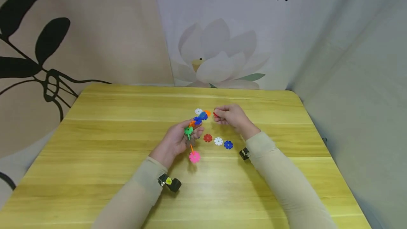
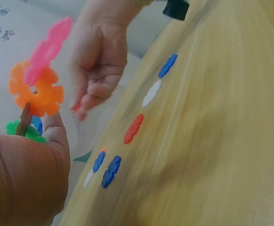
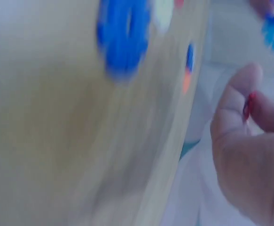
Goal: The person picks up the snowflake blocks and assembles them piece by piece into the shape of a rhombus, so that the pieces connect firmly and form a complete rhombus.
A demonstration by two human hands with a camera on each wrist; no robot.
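Note:
My left hand [image 1: 173, 141] holds a chain of interlocked notched plastic discs above the table. Its green disc [image 1: 188, 130] sits by the fingers, a pink disc [image 1: 195, 157] hangs at the near end, and blue discs [image 1: 198, 120] make up the far end. In the left wrist view an orange disc [image 2: 35, 89] joins the pink one, with a brown piece [image 2: 24, 120] below it. To the right of the chain and apart from it, my right hand [image 1: 234, 116] pinches a red disc [image 3: 249, 106] between thumb and finger, mostly covered by the fingertips.
On the wooden table [image 1: 127, 116], a loose red disc [image 1: 207, 138], a white disc [image 1: 218, 141] and a blue disc [image 1: 228, 145] lie in a row between the forearms. Farther back lie another white disc [image 1: 198, 111] and an orange disc [image 1: 207, 112]. A printed curtain [image 1: 219, 45] hangs behind.

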